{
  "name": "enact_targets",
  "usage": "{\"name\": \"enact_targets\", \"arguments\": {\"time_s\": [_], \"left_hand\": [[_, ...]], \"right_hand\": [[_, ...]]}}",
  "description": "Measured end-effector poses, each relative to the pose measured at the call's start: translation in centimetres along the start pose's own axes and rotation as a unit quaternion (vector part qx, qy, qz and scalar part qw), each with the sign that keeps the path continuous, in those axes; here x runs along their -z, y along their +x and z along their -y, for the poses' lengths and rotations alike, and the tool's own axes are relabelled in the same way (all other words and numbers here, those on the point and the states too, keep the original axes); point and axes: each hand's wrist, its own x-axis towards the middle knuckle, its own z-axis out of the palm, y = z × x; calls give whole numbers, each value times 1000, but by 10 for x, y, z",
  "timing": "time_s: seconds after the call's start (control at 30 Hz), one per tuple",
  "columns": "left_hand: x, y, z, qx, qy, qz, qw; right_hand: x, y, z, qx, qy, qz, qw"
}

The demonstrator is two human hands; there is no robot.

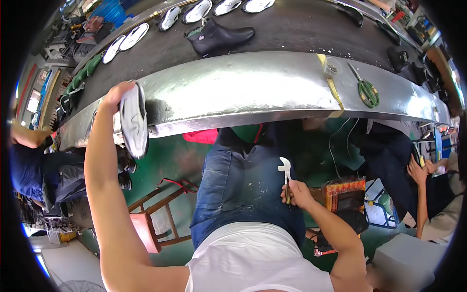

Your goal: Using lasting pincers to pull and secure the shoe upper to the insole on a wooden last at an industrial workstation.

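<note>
A white shirt [258,258] and blue jeans [243,190] fill the lower middle. Over the right thigh the right hand [296,193] is closed round a small hammer [286,171], handle near upright, pale head at top. The left hand [116,95] is raised, fingers wrapped over a grey-soled shoe [134,120] hanging long axis vertical, against the metal edge [253,85] of a conveyor belt [292,27]. On the belt: a black ankle boot [219,36]; green scissors [368,91] lie on the edge. A wooden stool [155,219] stands lower left.
</note>
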Motion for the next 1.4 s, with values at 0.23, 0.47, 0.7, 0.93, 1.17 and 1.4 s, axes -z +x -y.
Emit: {"name": "enact_targets", "arguments": {"time_s": [0.23, 0.47, 0.7, 0.93, 1.17, 1.4], "left_hand": [[-139, -163, 34, -350, -247, 59, 902], [-337, -197, 114, -283, -273, 205, 896], [-359, -189, 138, -256, -198, 201, 925], [-344, -196, 120, -271, -43, 238, 932], [-333, -187, 123, -213, -38, 264, 940], [-330, -173, 123, -215, -113, 299, 923]], "right_hand": [[3, -5, 6, -34, -10, -28, 999], [-23, -35, 59, 37, -77, -30, 996], [-72, -84, 108, -19, -226, 28, 974], [-78, -43, 94, 50, -191, 80, 977], [-72, -19, 113, 2, -281, 83, 956], [-82, 15, 58, 235, -332, -57, 912]]}}
